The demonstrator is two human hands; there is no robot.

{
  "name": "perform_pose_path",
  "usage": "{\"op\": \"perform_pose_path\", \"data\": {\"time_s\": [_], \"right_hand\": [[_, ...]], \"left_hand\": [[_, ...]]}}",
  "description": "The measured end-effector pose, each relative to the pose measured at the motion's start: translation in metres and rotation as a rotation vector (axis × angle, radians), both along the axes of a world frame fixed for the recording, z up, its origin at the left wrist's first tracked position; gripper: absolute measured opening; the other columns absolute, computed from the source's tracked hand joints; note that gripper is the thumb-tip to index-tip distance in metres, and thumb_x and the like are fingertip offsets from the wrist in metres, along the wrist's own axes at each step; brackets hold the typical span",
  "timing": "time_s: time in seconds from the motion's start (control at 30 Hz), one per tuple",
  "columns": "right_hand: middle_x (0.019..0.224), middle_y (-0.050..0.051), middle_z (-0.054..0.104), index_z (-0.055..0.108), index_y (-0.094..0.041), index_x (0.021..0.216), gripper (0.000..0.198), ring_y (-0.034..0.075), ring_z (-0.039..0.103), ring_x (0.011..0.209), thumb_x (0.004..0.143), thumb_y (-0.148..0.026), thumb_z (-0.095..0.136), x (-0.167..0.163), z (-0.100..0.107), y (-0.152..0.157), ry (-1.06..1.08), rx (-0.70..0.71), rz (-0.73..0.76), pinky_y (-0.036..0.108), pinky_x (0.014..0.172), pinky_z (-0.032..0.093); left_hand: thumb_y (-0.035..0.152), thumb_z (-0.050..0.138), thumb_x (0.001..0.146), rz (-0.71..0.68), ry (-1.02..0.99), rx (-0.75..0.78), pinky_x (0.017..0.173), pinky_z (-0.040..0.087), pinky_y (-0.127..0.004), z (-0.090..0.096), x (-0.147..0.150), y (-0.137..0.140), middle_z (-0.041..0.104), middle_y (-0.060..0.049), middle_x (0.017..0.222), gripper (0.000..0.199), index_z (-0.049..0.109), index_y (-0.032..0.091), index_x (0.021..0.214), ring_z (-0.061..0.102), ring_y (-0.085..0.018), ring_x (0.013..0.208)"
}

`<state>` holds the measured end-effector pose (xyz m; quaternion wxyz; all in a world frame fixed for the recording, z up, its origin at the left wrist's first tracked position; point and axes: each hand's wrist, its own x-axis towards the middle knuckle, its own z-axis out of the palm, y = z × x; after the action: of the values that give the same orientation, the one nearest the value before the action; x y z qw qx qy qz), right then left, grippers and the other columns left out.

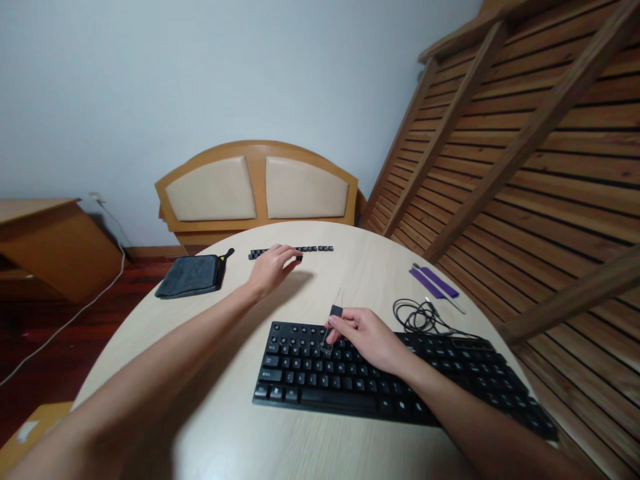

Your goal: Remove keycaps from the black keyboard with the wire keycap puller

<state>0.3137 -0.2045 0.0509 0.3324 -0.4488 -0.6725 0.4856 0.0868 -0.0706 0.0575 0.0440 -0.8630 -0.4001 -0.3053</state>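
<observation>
My left hand [273, 270] reaches over the far part of the table, its fingers pinched on a small black keycap [299, 257]. Just beyond it, loose black keycaps [313, 249] lie in a line, some hidden behind the hand. My right hand [367, 333] grips the black handle of a wire keycap puller [336, 311]. One wire end of the puller points down at the upper left keys of the black keyboard [335, 401]; whether it touches a key I cannot tell. The right forearm covers part of the keyboard.
A dark cloth [187, 277] lies folded at the table's left. On the right are a coiled black cable [417, 317], a purple strip [427, 282] and a thin brush-like tool [440, 290]. Beyond the round table [225, 400] stands a padded headboard [260, 187]; wooden slats [500, 147] lean at right.
</observation>
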Motion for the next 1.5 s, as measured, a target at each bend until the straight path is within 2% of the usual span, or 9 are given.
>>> {"op": "perform_pose_path", "data": {"time_s": [0.1,0.2,0.4,0.6,0.8,1.5], "right_hand": [[0.077,0.005,0.073,0.066,-0.015,0.082,0.035,0.019,0.069,0.079,0.091,-0.046,0.051,0.001,0.000,-0.001,-0.010,0.010,0.004,0.032,0.081,0.048],[0.077,0.005,0.073,0.067,-0.016,0.083,0.035,0.018,0.069,0.079,0.092,-0.046,0.051,0.001,0.000,-0.002,-0.024,0.005,0.006,0.031,0.080,0.048],[0.077,0.005,0.073,0.066,-0.015,0.082,0.035,0.018,0.069,0.078,0.092,-0.045,0.051,0.001,0.000,-0.002,-0.021,0.001,0.008,0.031,0.080,0.048],[0.077,0.006,0.073,0.067,-0.015,0.081,0.036,0.019,0.068,0.080,0.091,-0.046,0.051,0.002,-0.002,0.000,-0.024,-0.001,0.012,0.032,0.081,0.048],[0.078,0.006,0.074,0.067,-0.016,0.079,0.037,0.020,0.068,0.088,0.091,-0.047,0.051,0.003,-0.002,0.000,-0.030,0.013,0.012,0.033,0.086,0.047],[0.080,0.006,0.074,0.068,-0.016,0.078,0.036,0.021,0.068,0.092,0.091,-0.045,0.051,0.001,-0.001,-0.001,-0.049,0.012,0.004,0.036,0.090,0.047]], "left_hand": [[0.025,0.054,0.092,0.160,0.013,-0.089,0.085,0.045,-0.034,-0.010,-0.006,0.031,0.070,-0.006,0.108,0.020,0.067,0.022,0.107,0.056,-0.023,0.103],[0.024,0.055,0.091,0.236,0.007,-0.108,0.080,0.046,-0.034,-0.021,-0.007,0.048,0.071,-0.008,0.104,0.021,0.069,0.020,0.106,0.056,-0.025,0.104],[0.025,0.056,0.090,0.328,-0.003,-0.096,0.087,0.045,-0.035,-0.040,-0.009,0.059,0.070,-0.010,0.104,0.024,0.070,0.019,0.109,0.054,-0.027,0.110],[0.023,0.058,0.086,0.427,0.008,-0.092,0.090,0.045,-0.038,-0.049,-0.015,0.069,0.070,-0.010,0.101,0.024,0.073,0.021,0.105,0.053,-0.028,0.114],[0.026,0.059,0.086,0.435,0.030,-0.074,0.089,0.044,-0.038,-0.052,-0.017,0.073,0.071,-0.007,0.104,0.021,0.074,0.024,0.100,0.051,-0.029,0.109],[0.028,0.058,0.086,0.455,0.045,-0.042,0.086,0.043,-0.038,-0.060,-0.019,0.080,0.067,-0.009,0.103,0.023,0.074,0.023,0.102,0.049,-0.029,0.103]]}}
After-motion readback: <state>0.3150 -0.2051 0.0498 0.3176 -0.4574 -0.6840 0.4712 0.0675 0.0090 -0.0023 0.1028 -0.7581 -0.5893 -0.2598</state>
